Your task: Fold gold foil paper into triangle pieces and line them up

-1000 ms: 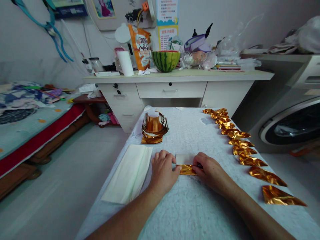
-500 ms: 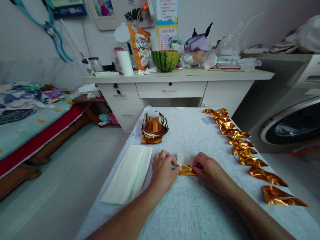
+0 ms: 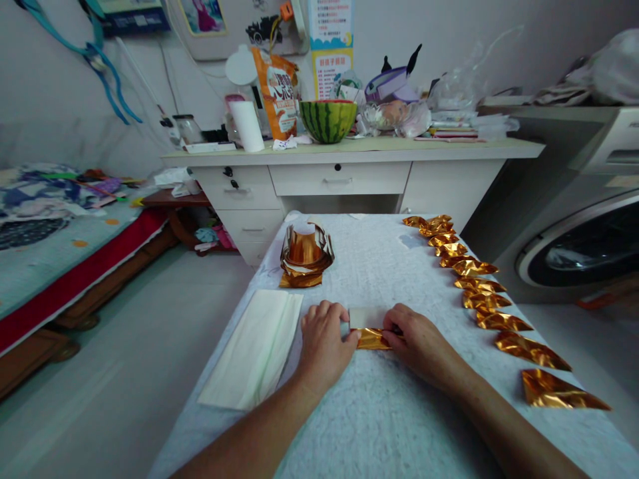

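Observation:
A sheet of gold foil paper (image 3: 371, 338), its pale side showing at the back, lies on the cloth-covered table. My left hand (image 3: 327, 338) is closed on its left end, thumb at the gold strip. At the right end my right hand (image 3: 415, 340) pinches the same sheet. Beyond my left hand stands a curled stack of gold foil (image 3: 304, 256). Folded pale paper (image 3: 254, 349) lies left of my left hand. Several folded gold foil pieces (image 3: 532, 350) form a row along the table's right side.
Behind the table (image 3: 369, 266) is a white desk (image 3: 344, 157) with half a watermelon (image 3: 328, 121), an orange bag (image 3: 277, 93) and plastic bags on it. A washing machine (image 3: 564, 146) stands at the right, a bed (image 3: 84, 253) at the left.
The whole view has shifted slightly. Both hands keep their hold on the foil sheet, and its pale part now looks a little wider and greyer.

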Action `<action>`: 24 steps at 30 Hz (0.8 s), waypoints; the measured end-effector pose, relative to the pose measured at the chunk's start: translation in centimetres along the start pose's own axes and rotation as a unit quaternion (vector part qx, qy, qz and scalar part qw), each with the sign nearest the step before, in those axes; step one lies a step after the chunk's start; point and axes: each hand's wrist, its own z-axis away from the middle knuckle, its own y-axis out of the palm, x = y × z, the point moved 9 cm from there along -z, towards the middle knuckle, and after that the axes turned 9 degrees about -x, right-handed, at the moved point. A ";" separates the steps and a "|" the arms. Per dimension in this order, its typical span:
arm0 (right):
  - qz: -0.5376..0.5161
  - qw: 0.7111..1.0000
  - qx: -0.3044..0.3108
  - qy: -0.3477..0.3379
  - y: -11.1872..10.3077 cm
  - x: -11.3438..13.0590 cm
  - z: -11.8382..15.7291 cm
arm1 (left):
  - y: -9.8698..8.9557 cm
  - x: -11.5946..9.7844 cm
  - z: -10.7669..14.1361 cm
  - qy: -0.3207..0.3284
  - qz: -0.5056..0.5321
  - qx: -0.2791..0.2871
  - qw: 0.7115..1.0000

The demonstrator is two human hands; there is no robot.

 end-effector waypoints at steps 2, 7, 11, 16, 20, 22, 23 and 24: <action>0.002 1.000 0.000 0.002 0.0 0.0 0.0 | 0.1 0.0 0.0 0.002 -0.001 0.004 1.000; 0.006 1.000 0.002 0.011 0.0 -0.1 -0.1 | -0.1 -0.2 0.0 0.008 -0.004 0.008 1.000; 0.004 1.000 -0.004 0.006 0.1 -0.2 -0.1 | -0.3 -0.5 0.0 0.016 -0.004 0.005 1.000; 0.001 1.000 -0.004 0.005 0.2 -0.3 -0.2 | -0.2 -0.5 0.0 0.015 -0.004 0.008 1.000; 0.002 1.000 -0.006 0.004 0.2 -0.3 -0.3 | -0.1 -0.4 0.0 0.014 0.000 0.011 1.000; 0.002 1.000 -0.008 0.004 0.2 -0.3 -0.2 | -0.1 -0.5 0.0 0.018 0.000 0.011 1.000; 0.002 1.000 -0.008 0.004 0.2 -0.3 -0.2 | -0.2 -0.5 0.0 0.020 0.000 0.010 1.000; 0.003 1.000 -0.008 0.004 0.3 -0.4 -0.2 | -0.2 -0.6 0.0 0.023 0.000 0.008 1.000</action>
